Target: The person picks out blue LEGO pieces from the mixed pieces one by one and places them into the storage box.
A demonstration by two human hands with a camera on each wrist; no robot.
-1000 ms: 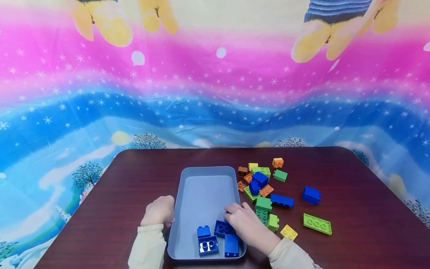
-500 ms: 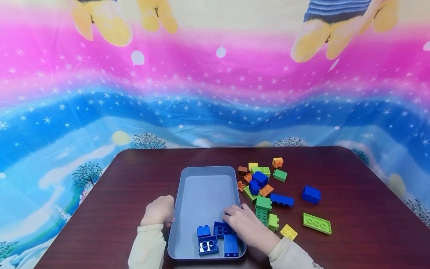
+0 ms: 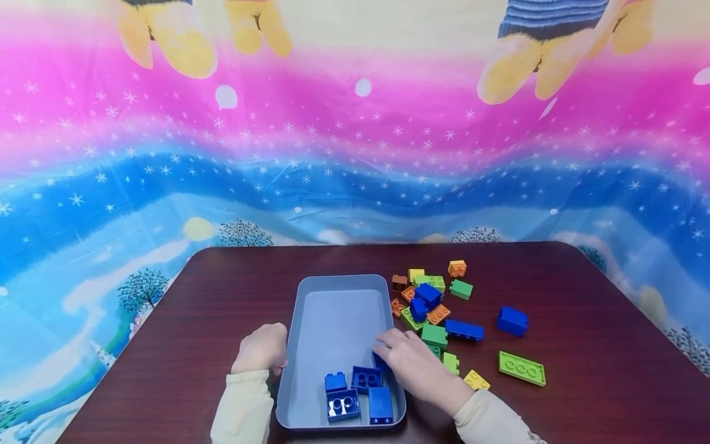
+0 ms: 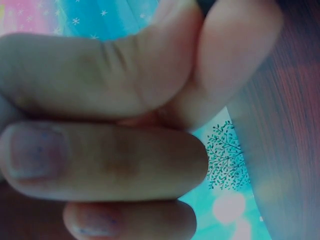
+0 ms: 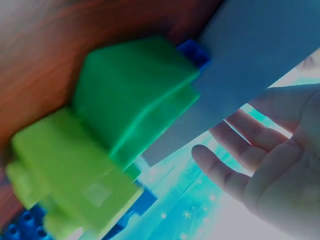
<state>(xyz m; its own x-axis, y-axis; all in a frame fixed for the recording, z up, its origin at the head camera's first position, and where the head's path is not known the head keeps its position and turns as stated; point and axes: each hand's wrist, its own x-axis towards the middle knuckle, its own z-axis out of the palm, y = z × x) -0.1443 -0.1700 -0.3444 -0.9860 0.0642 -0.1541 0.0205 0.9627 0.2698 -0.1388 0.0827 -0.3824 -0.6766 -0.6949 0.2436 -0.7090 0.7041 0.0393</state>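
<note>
My left hand (image 3: 261, 348) is at the left rim of the grey-blue tray (image 3: 333, 320), pinching it. In the left wrist view its fingers (image 4: 110, 160) are curled, thumb and forefinger meeting at a dark edge at the top. My right hand (image 3: 416, 367) reaches over the tray's right rim, fingers loosely bent in the right wrist view. Just under its fingertips a blue building block (image 3: 378, 359) partly shows inside the tray. Several more blue blocks lie at the tray's near end, among them an upturned block (image 3: 367, 377) and a smooth-sided block (image 3: 380, 405).
Right of the tray lies a pile of mixed blocks, including a green block (image 3: 434, 335), lime block (image 3: 451, 362) and long blue block (image 3: 464, 330). Farther right are a blue block (image 3: 513, 321) and a lime plate (image 3: 522, 368). A patterned cloth (image 3: 355, 154) hangs behind the table.
My right hand has shifted slightly right, uncovering the upturned blue block and part of another blue block under its fingertips. My left hand stays at the tray rim.
</note>
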